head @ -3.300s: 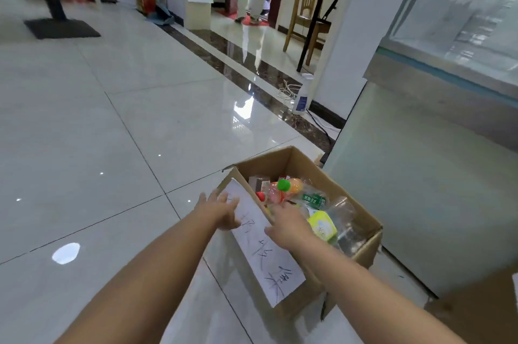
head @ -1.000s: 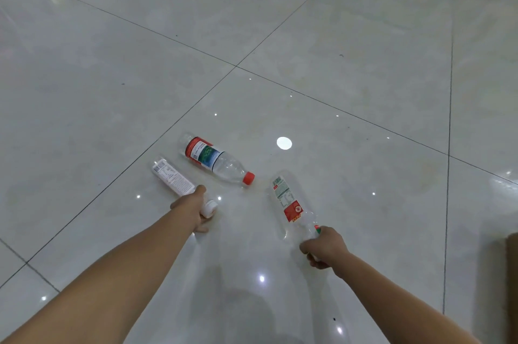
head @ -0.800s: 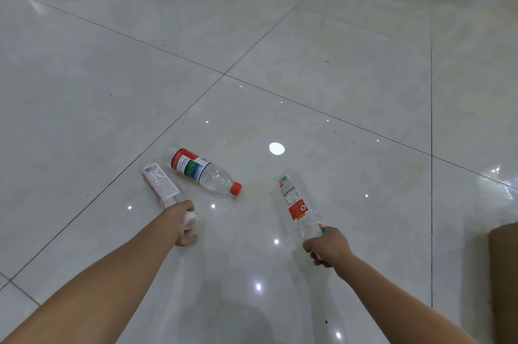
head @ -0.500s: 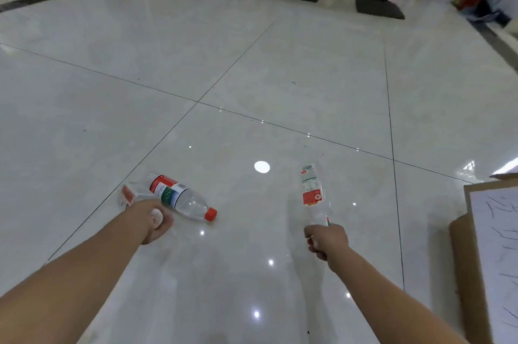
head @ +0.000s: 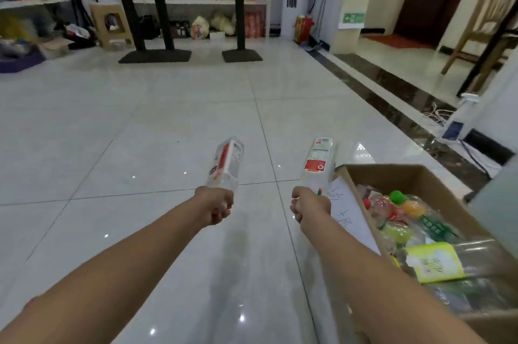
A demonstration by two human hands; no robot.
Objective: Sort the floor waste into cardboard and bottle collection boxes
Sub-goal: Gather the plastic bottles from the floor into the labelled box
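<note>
My left hand (head: 217, 205) grips the neck end of a clear plastic bottle with a red and white label (head: 226, 164), held off the floor and pointing away from me. My right hand (head: 307, 203) grips the neck of a second clear bottle with a white and red label (head: 319, 163), also raised. Just right of my right hand stands the cardboard bottle box (head: 414, 175), open at the top and holding several plastic bottles (head: 406, 214). A white paper sign with handwriting (head: 347, 217) hangs on the box's left wall.
Glossy white floor tiles (head: 168, 119) stretch ahead. Black table bases (head: 155, 56) and cluttered shelves (head: 218, 1) stand at the far wall. A dark floor strip with cables (head: 437, 113) runs along the right, near a wooden chair (head: 487, 27). A pale panel (head: 499, 203) rises beyond the box.
Both hands have lifted their bottles off the floor. The view has swung up and to the right, bringing the bottle box beside my right hand; the red-capped bottle on the floor is out of view.
</note>
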